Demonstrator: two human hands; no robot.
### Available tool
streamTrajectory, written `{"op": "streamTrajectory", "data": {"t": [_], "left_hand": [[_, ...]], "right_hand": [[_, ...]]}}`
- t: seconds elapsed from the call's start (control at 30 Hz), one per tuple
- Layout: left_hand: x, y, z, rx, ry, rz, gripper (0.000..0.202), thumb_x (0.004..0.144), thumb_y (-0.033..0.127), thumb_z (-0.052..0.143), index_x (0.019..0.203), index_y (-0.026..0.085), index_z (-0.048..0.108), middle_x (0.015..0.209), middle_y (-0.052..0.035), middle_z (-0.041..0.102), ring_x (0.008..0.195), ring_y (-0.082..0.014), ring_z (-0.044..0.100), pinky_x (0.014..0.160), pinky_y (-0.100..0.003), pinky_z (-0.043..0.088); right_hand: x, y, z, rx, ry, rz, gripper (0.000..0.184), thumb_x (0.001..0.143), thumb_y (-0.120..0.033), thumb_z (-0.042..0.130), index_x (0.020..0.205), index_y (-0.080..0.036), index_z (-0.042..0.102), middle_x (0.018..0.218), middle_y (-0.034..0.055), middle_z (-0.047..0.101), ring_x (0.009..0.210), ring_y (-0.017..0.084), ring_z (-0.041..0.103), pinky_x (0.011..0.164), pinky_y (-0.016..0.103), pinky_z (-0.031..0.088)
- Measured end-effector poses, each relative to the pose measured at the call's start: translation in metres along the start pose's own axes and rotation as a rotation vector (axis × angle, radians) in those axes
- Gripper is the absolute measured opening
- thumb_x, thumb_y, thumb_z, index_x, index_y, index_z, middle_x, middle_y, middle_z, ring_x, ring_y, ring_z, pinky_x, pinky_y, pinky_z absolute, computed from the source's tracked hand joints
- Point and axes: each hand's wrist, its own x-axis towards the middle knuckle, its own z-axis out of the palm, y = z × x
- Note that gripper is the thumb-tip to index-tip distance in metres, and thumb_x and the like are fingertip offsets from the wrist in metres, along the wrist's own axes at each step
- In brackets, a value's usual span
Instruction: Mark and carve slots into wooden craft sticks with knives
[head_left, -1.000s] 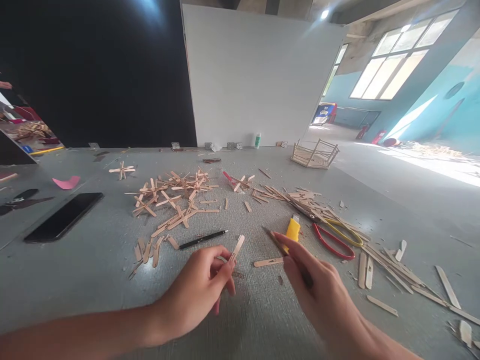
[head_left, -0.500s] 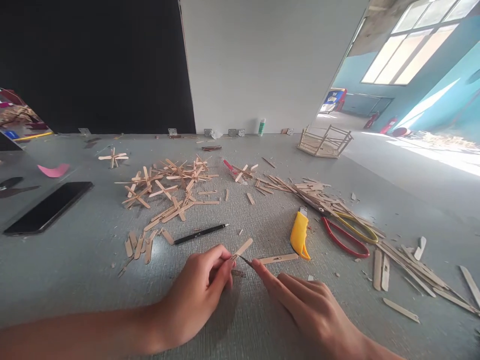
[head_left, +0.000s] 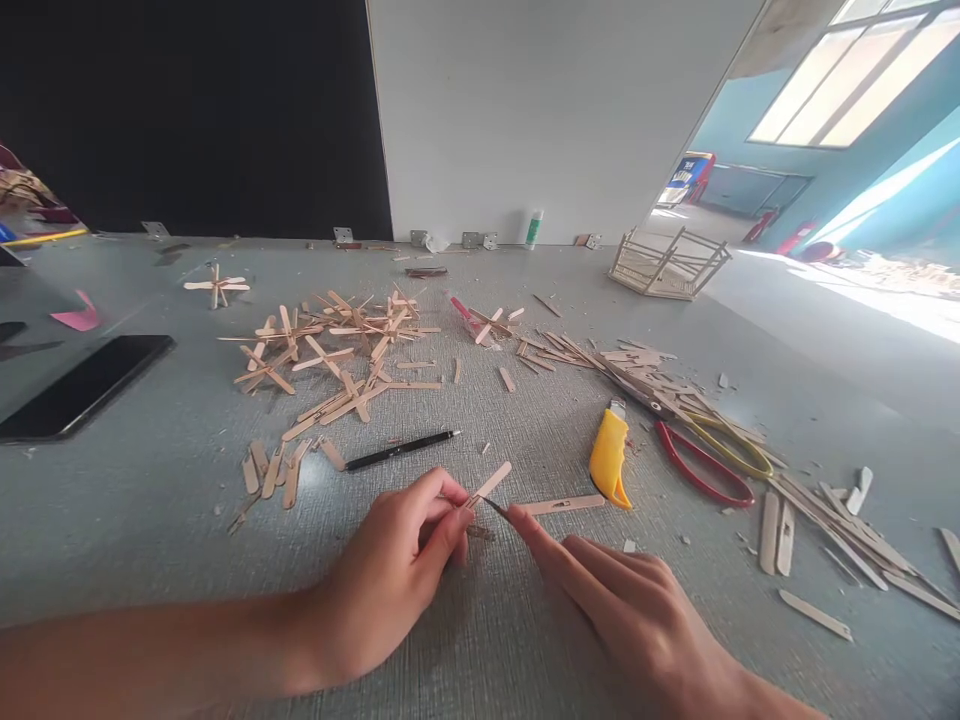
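Observation:
My left hand (head_left: pixel 401 570) pinches a small wooden craft stick (head_left: pixel 496 478) between thumb and fingers, its rounded end pointing up and to the right. In my right hand (head_left: pixel 626 595) is a thin dark pointed blade (head_left: pixel 491 505); the index finger lies along it and the handle is hidden in the palm. The blade's tip meets the stick close to my left fingertips. Just beyond my right index finger lies a slotted craft stick (head_left: pixel 562 505) on the table. A small dark piece (head_left: pixel 481 533) is partly hidden below my left fingertips.
A black pen (head_left: pixel 401 450), a yellow cutter (head_left: pixel 610 455) and red-and-yellow-handled scissors (head_left: pixel 705 470) lie beyond my hands. Crossed stick pieces (head_left: pixel 360 330) are heaped behind. At left is a phone (head_left: pixel 90 385); at the back right stands a stick frame (head_left: pixel 667 265).
The view has shifted slightly, so objects on the right sit further right and the back edge higher. Both hands keep their grips, and the blade tip stays at the stick.

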Motion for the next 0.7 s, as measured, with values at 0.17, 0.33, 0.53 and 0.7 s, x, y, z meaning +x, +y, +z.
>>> {"op": "streamTrajectory", "data": {"t": [0.17, 0.33, 0.53, 0.7], "left_hand": [[0.006, 0.002, -0.005, 0.065, -0.085, -0.079, 0.038, 0.108, 0.04, 0.042, 0.076, 0.021, 0.051, 0.059, 0.0052, 0.052, 0.054, -0.0113, 0.045, 0.052, -0.023, 0.033], [0.008, 0.007, -0.009, 0.075, -0.195, -0.138, 0.041, 0.107, 0.039, 0.039, 0.072, 0.021, 0.047, 0.05, 0.0076, 0.045, 0.044, -0.0098, 0.038, 0.046, -0.022, 0.029], [0.009, 0.005, -0.009, 0.131, -0.149, -0.092, 0.042, 0.108, 0.041, 0.035, 0.072, 0.022, 0.044, 0.051, 0.008, 0.042, 0.039, -0.0086, 0.037, 0.043, -0.022, 0.024], [0.008, 0.005, -0.008, 0.172, -0.14, -0.06, 0.043, 0.109, 0.039, 0.035, 0.071, 0.022, 0.039, 0.052, 0.0078, 0.04, 0.043, -0.009, 0.035, 0.045, -0.024, 0.021]], "right_hand": [[0.0, 0.0, 0.0, 0.009, -0.034, 0.037, 0.054, 0.11, -0.014, 0.033, 0.163, -0.011, 0.026, 0.074, -0.0009, 0.054, 0.056, 0.014, 0.053, 0.048, 0.028, 0.038], [-0.003, 0.005, 0.006, 0.058, -0.052, 0.073, 0.056, 0.108, -0.012, 0.038, 0.163, -0.017, 0.027, 0.075, -0.001, 0.057, 0.059, 0.014, 0.056, 0.054, 0.028, 0.042], [-0.005, 0.008, 0.01, 0.024, -0.036, 0.045, 0.057, 0.106, -0.01, 0.04, 0.162, -0.014, 0.029, 0.076, -0.0001, 0.057, 0.059, 0.015, 0.054, 0.053, 0.029, 0.04], [-0.003, 0.009, 0.011, 0.018, -0.016, 0.026, 0.057, 0.105, -0.007, 0.041, 0.16, -0.013, 0.029, 0.077, 0.001, 0.06, 0.06, 0.016, 0.056, 0.052, 0.029, 0.041]]}}
